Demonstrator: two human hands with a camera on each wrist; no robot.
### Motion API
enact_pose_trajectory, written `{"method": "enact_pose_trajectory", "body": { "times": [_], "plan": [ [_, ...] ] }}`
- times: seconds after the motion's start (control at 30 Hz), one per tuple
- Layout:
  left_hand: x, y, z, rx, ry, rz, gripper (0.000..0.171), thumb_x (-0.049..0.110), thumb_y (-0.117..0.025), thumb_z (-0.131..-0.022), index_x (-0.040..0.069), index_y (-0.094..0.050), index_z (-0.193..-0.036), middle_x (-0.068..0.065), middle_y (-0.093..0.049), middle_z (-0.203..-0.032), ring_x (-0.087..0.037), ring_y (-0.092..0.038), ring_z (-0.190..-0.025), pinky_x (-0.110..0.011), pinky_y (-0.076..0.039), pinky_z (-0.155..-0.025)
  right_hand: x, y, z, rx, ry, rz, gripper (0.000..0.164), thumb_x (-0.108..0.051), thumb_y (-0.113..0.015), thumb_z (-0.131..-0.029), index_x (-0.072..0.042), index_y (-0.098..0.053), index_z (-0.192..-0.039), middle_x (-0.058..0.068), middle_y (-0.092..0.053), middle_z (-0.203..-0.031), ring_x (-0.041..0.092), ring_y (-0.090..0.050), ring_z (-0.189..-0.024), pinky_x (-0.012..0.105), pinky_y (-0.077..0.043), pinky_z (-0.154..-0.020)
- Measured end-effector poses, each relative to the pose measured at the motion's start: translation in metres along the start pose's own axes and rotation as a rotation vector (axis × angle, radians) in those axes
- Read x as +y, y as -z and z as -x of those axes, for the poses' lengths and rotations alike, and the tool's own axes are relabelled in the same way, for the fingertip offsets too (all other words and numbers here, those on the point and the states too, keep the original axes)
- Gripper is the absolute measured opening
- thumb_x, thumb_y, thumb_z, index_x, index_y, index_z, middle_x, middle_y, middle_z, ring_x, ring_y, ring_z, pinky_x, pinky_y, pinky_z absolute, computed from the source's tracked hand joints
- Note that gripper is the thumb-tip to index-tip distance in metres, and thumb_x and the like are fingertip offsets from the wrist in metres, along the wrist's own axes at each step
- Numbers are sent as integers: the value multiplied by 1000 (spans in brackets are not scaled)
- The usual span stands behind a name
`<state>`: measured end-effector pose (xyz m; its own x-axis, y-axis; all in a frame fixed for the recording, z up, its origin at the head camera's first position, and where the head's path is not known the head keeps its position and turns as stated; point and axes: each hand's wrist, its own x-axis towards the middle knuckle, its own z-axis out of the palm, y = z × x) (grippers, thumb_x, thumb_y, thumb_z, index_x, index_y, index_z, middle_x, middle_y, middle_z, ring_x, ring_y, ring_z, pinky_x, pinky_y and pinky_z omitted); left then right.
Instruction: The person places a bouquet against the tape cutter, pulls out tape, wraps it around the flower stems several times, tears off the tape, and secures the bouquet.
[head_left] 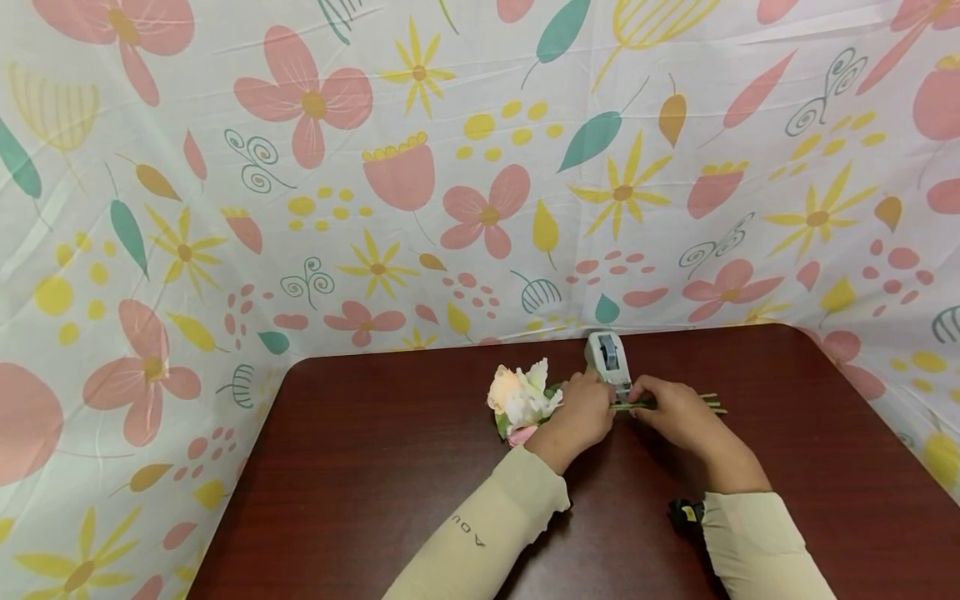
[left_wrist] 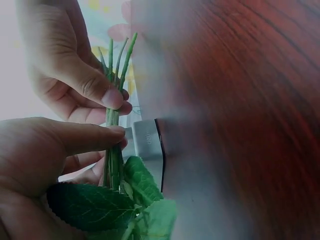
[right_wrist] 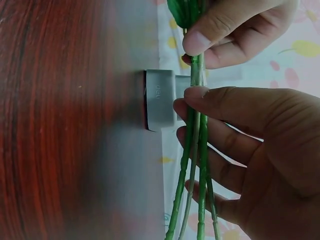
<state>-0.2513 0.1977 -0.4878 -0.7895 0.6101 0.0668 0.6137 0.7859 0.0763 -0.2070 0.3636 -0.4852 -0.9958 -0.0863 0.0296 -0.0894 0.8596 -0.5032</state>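
A bunch of artificial flowers [head_left: 525, 402], with cream, white and pink blooms, lies across my hands, its heads pointing left. My left hand [head_left: 585, 408] pinches the green stems [left_wrist: 114, 167] just below the leaves [left_wrist: 95, 205]. Right beside it, my right hand [head_left: 678, 414] pinches the same stems [right_wrist: 196, 125] between thumb and fingers, and the cut ends fan out past it. Directly behind the stems stands a grey-white tape dispenser [head_left: 609, 362], its front end close to both hands. A shiny band of clear tape [right_wrist: 198, 70] shows on the stems between the two thumbs.
The dark red-brown wooden table [head_left: 390, 467] has its back edge against a floral-print cloth [head_left: 450, 208]. A small black object with a yellow mark [head_left: 686, 514] is by the right sleeve [head_left: 757, 533].
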Motion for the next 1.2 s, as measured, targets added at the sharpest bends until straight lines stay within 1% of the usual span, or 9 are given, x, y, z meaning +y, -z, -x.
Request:
{"method": "enact_pose_trajectory", "body": {
  "times": [0.17,0.27,0.43,0.53,0.77,0.9,1.0,1.1,1.2],
  "plan": [
    [1,0,0,11,10,-31,11,36,-67,-89,34,-70,-100,10,-59,-103,-13,-54,-91,-26,-40,-68,1,0,-1,-10,-18,-1,11,-14,-68,-87,-13,-62,-97,7,-69,-96,19,-62,-82,37,-49,-71],
    [1,-2,0,34,-4,-37,11,36,-67,-89,33,-69,-100,10,-58,-103,-13,-54,-90,-26,-40,-67,2,-1,-1,-5,-14,-2,13,-15,-69,-87,-11,-65,-99,10,-67,-101,24,-62,-88,43,-50,-77],
    [0,-4,1,67,-20,-38,9,33,-67,-89,31,-67,-98,9,-58,-102,-12,-54,-89,-26,-43,-70,1,-3,0,14,10,5,18,-17,-68,-88,-7,-71,-102,13,-65,-106,30,-62,-98,53,-49,-87],
    [0,-4,1,81,-23,-45,7,31,-67,-89,30,-67,-97,9,-58,-101,-11,-54,-89,-26,-43,-71,0,-3,1,8,22,19,19,-18,-66,-89,-7,-71,-104,13,-67,-107,31,-63,-99,54,-49,-87],
    [2,-8,3,119,-37,-66,13,27,-64,-92,26,-67,-105,7,-57,-101,-13,-53,-88,-27,-41,-71,1,-2,0,3,38,47,14,-17,-66,-91,-11,-71,-103,11,-71,-102,28,-65,-92,50,-51,-81],
    [2,-8,3,158,-38,-77,13,26,-63,-92,26,-67,-105,6,-55,-97,-13,-46,-84,-25,-31,-68,3,-2,-1,24,51,40,9,-15,-67,-89,-13,-70,-98,8,-71,-97,23,-64,-86,45,-51,-77],
    [2,-7,3,198,-34,-97,11,27,-64,-91,28,-67,-102,5,-52,-97,-14,-41,-87,-27,-24,-70,3,-2,-1,27,51,31,8,-14,-68,-89,-13,-69,-97,7,-70,-96,21,-62,-84,43,-50,-75],
    [1,-6,3,208,-35,-101,10,27,-64,-90,30,-68,-99,6,-50,-105,-14,-42,-99,-29,-29,-79,3,-2,-1,34,56,33,8,-14,-68,-89,-14,-69,-96,6,-70,-95,20,-62,-84,42,-50,-75],
    [-1,-3,2,167,-48,-72,8,29,-65,-90,30,-67,-98,7,-53,-108,-14,-49,-105,-32,-37,-89,4,-3,-2,41,63,29,7,-14,-69,-89,-15,-69,-95,6,-70,-95,19,-62,-83,40,-49,-73]
  ]
}}
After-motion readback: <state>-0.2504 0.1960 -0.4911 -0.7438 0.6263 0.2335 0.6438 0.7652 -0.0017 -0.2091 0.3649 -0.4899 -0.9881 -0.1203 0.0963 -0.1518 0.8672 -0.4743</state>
